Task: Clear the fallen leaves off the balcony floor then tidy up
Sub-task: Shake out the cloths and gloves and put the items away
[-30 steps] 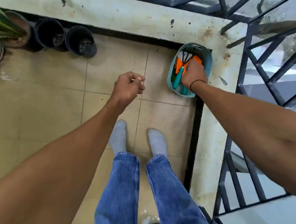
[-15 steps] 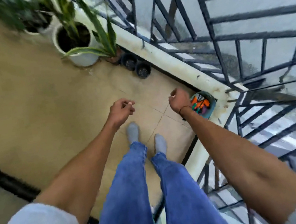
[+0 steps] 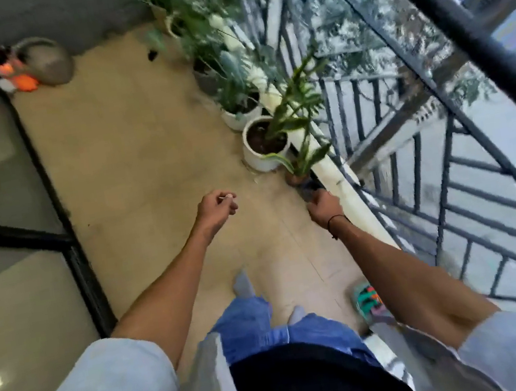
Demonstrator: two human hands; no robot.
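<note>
Balcony floor (image 3: 144, 166) looks swept, no leaves plainly visible.
Left hand (image 3: 216, 210) at centre curls, seemingly pinching something small and pale; right hand (image 3: 324, 208) is curled, contents unclear; tool basket (image 3: 366, 301) sits lower right. Scan between plant pots (image 3: 265, 157) for leftover leaves.

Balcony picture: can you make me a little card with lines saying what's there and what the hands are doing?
place: balcony floor, tan tiles
left hand: fingers curled, pinching something small and pale
right hand: fingers curled, contents hidden
plants: white pot and others along the railing
teal basket: by the ledge, beside the right arm
far corner: grey watering can
</note>
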